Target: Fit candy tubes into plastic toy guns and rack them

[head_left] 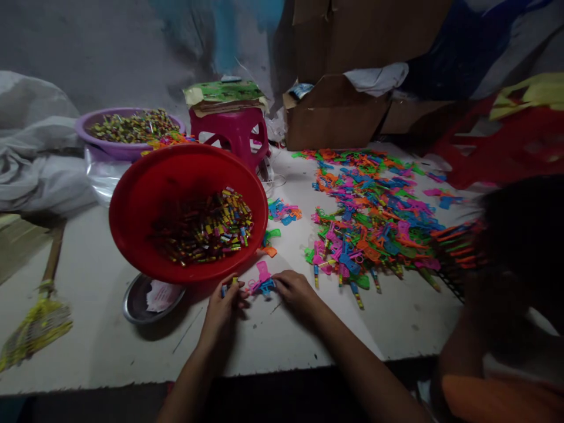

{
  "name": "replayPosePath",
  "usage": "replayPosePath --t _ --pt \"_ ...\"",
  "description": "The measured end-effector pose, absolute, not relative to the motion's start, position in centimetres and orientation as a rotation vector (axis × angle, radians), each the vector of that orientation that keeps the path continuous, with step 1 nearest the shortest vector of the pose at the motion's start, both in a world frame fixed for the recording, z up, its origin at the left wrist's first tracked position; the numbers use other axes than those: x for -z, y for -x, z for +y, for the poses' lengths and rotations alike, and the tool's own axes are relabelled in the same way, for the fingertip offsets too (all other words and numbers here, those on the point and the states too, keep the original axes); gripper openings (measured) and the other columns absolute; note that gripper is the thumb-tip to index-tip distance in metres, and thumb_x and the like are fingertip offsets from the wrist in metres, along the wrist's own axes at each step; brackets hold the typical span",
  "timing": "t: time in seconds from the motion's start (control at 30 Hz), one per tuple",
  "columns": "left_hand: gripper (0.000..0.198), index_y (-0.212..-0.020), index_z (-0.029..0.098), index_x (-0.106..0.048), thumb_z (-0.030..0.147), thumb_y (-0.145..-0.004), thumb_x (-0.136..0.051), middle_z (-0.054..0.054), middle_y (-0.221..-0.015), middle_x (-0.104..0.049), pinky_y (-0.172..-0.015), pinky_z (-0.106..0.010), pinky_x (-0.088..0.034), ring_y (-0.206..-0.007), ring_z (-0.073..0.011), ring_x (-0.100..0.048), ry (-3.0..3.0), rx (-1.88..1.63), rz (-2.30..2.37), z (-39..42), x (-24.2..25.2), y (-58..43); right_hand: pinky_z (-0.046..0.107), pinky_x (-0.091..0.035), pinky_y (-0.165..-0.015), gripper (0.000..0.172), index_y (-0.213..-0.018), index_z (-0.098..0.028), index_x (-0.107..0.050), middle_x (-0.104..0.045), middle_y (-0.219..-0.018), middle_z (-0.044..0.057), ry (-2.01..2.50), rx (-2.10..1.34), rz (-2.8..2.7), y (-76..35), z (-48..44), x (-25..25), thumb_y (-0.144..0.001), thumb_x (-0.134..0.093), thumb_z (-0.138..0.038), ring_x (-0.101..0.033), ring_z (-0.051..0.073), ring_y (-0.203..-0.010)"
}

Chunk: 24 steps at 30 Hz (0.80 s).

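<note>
My left hand (pixel 220 308) is closed with small printed tubes (pixel 235 283) between thumb and fingers, just below the red basin's rim. The fingers of my right hand (pixel 297 294) pinch the edge of a blue plastic toy gun (pixel 267 286) on the table. Against it lies a pink toy gun (pixel 262 270), its thin end pointing towards my left fingertips. The large red basin (pixel 127 235) is tilted towards me and holds many similar tubes. To the right spreads a heap of bright toy guns (pixel 365 241); several at its near edge have tubes in their barrels.
A metal bowl (pixel 132 311) with paper inside sits under the basin. Behind stand a purple basin (pixel 83 129) of tubes, a magenta stool (pixel 229 129) and a cardboard box (pixel 330 123). A yellow-ended brush (pixel 37 329) lies left. Another person (pixel 520 282) leans in at right.
</note>
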State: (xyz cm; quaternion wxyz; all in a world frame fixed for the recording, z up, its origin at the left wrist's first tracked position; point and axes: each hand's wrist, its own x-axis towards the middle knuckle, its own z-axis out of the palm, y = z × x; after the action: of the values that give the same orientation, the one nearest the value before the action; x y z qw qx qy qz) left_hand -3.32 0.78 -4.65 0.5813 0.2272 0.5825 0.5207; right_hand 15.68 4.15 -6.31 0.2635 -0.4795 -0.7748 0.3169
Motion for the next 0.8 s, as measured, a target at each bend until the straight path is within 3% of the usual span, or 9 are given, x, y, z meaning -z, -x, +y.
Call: replayPosePath --t 0.13,0.2,0.27,0.33,0.43,0.53,0.6,0.8 --pt "0.046 -0.102 0.018 -0.053 0.037 -0.063 -0.066 -0.002 -0.081 -0.062 -0.045 -0.019 -0.042 -0.061 -0.0117 -0.06 -0.577 -1.213 1.336 1.0 3.9 2.7 0.028 -0.045 -0.07 0.026 -0.094 -0.019 -0.064 -0.064 -0.08 0.005 1.417 -0.878 -1.742 -16.1 4.1 6.6 -0.081 -0.041 -0.023 -0.058 0.016 -0.075" --pt "0.048 -0.102 0.018 -0.053 0.039 -0.061 -0.067 -0.002 -0.08 -0.062 -0.046 -0.018 -0.043 -0.06 -0.0114 -0.059 -0.608 -1.204 1.354 1.3 3.8 2.6 0.032 -0.041 -0.082 0.029 -0.1 -0.02 -0.062 -0.061 -0.1 0.008 1.332 -0.751 -1.916 -15.9 4.4 6.2 -0.078 -0.044 -0.017 -0.053 0.018 -0.094" --pt "0.049 -0.102 0.018 -0.053 0.04 -0.06 -0.068 -0.002 -0.081 -0.063 -0.048 -0.019 -0.044 -0.059 -0.0109 -0.059 -0.616 -1.205 1.37 1.5 3.8 2.7 0.037 -0.032 -0.093 0.039 -0.111 -0.021 -0.056 -0.05 -0.121 0.008 1.166 -0.65 -2.209 -15.4 4.8 5.5 -0.073 -0.049 -0.014 -0.04 0.021 -0.113" --pt "0.05 -0.102 0.018 -0.052 0.04 -0.059 -0.068 -0.002 -0.082 -0.062 -0.047 -0.019 -0.044 -0.058 -0.0104 -0.059 -0.607 -1.199 1.382 1.5 3.9 3.1 0.04 -0.025 -0.096 0.047 -0.117 -0.022 -0.051 -0.044 -0.127 0.007 1.046 -0.605 -2.461 -14.7 5.2 4.9 -0.07 -0.055 -0.015 -0.032 0.023 -0.119" --pt "0.05 -0.103 0.018 -0.051 0.039 -0.06 -0.068 -0.001 -0.079 -0.06 -0.042 -0.016 -0.039 -0.053 -0.0084 -0.056 -0.618 -1.184 1.404 1.2 4.0 3.9 0.04 -0.026 -0.092 0.039 -0.107 -0.018 -0.057 -0.053 -0.11 0.01 1.149 -0.577 -2.604 -14.2 5.8 4.5 -0.068 -0.062 -0.026 -0.04 0.024 -0.107" --pt "0.05 -0.103 0.017 -0.052 0.041 -0.061 -0.066 0.001 -0.074 -0.056 -0.037 -0.015 -0.034 -0.047 -0.006 -0.052 -0.643 -1.161 1.426 0.7 3.9 4.2 0.036 -0.032 -0.083 0.043 -0.087 -0.016 -0.062 -0.056 -0.094 0.008 1.374 -0.641 -2.485 -14.4 6.1 4.8 -0.053 -0.074 -0.04 -0.045 0.023 -0.094" --pt "0.05 -0.102 0.017 -0.052 0.042 -0.061 -0.066 0.002 -0.072 -0.055 -0.036 -0.015 -0.032 -0.046 -0.0058 -0.05 -0.651 -1.111 1.425 0.4 3.8 3.9 0.033 -0.036 -0.076 0.044 -0.078 -0.016 -0.061 -0.057 -0.085 0.005 1.515 -0.812 -2.199 -14.7 6.1 5.1 -0.046 -0.076 -0.042 -0.048 0.021 -0.086" --pt "0.049 -0.105 0.019 -0.052 0.042 -0.064 -0.065 -0.003 -0.084 -0.06 -0.037 -0.016 -0.031 -0.05 -0.0071 -0.053 -0.722 -0.954 1.26 0.0 2.0 0.6 0.023 -0.038 -0.051 0.032 -0.073 -0.015 -0.058 -0.058 -0.057 -0.002 1.311 -1.425 -0.926 -14.3 4.7 4.6 -0.057 -0.068 -0.041 -0.051 0.011 -0.051"
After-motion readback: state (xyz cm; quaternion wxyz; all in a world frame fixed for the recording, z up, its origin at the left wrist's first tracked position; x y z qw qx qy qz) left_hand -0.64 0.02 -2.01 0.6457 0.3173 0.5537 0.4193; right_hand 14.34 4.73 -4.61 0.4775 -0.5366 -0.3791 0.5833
